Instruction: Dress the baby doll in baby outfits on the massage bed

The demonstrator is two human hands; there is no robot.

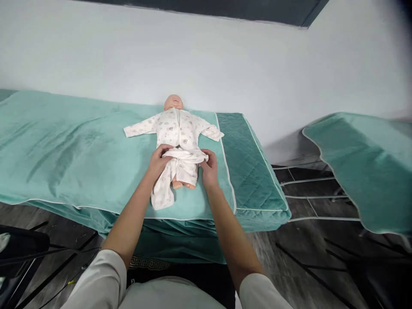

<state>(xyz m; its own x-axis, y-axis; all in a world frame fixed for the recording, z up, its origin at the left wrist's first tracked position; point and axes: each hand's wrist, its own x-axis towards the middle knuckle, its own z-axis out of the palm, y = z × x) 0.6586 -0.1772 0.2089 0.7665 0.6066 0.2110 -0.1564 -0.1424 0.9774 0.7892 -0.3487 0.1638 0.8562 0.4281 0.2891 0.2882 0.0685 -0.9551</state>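
A baby doll [174,103] lies on its back on a teal bedspread [71,146], head toward the wall. It wears a white patterned top [175,128] and white trousers [180,165] bunched at the waist, with bare feet showing below. My left hand [159,161] grips the left side of the trousers' waistband, fingers curled into the cloth. My right hand [209,167] pinches the waistband on the right side.
The bed's quilted teal edge [247,159] runs to the right of the doll. A second teal-covered bed [367,167] stands at the right across a dark floor gap. A white wall rises behind. Dark stand legs [28,249] sit at the lower left.
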